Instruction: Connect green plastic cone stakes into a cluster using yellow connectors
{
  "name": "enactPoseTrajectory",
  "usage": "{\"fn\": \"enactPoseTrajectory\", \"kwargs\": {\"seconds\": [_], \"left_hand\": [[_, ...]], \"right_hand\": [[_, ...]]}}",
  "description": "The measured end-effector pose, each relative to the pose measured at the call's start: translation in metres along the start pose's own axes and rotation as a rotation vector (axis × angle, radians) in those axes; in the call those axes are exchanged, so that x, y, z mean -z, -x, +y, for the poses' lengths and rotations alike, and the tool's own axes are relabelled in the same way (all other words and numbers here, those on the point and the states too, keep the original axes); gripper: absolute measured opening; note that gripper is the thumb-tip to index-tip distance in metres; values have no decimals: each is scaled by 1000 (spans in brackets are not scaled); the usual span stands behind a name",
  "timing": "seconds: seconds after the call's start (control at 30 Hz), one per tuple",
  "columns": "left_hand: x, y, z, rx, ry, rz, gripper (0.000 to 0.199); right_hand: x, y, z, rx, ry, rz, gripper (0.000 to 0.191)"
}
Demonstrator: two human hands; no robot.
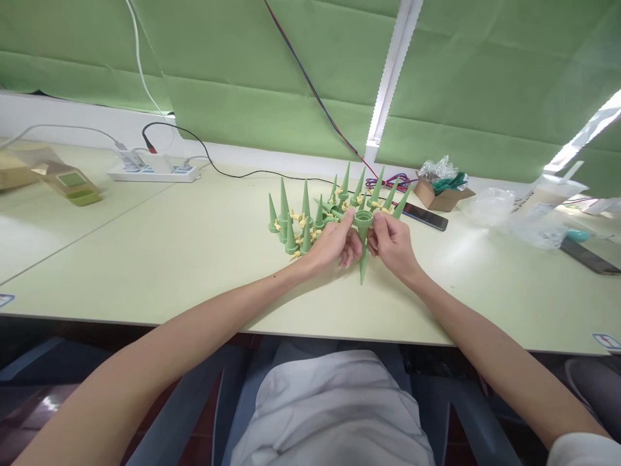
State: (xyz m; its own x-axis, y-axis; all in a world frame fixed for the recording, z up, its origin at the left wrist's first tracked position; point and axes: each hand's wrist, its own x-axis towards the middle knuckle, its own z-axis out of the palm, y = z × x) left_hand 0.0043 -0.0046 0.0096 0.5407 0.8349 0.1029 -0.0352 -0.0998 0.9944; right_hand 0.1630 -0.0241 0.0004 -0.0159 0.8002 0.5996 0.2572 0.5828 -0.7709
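Between my two hands is a green plastic plant watering spike [363,231], its tip pointing down toward the table and its round, ringed open end facing up. My left hand [338,243] grips it from the left, thumb at the rim and the other fingers curled below. On the right side, my right hand [392,244] pinches it near the rim with thumb and fingers. Just beyond my hands stand several more green spikes [283,210], points up, many with small yellow valve-like pieces [294,216] at their sides. Some of that cluster is hidden behind my hands.
A dark phone [424,217] and a small cardboard box [442,194] with green and clear plastic lie right of the cluster. Farther right are a drink cup [550,200] and another phone [589,256]. At left are a power strip [154,173] and a blurred carton [72,183].
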Motion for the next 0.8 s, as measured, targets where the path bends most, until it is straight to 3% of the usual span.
{"fn": "enactPoseTrajectory", "kwargs": {"seconds": [0.33,0.53,0.67,0.8], "left_hand": [[4,-1,-5,123,188,-94,80],[5,0,-6,41,172,-164,73],[4,5,-4,-13,96,-170,62],[5,10,1,-113,-76,-102,47]], "right_hand": [[0,3,5,36,32,-23,54],[3,-1,-2,108,81,-7,56],[3,-1,-5,54,77,-37,59],[3,-1,-3,-4,144,-11,64]]}}
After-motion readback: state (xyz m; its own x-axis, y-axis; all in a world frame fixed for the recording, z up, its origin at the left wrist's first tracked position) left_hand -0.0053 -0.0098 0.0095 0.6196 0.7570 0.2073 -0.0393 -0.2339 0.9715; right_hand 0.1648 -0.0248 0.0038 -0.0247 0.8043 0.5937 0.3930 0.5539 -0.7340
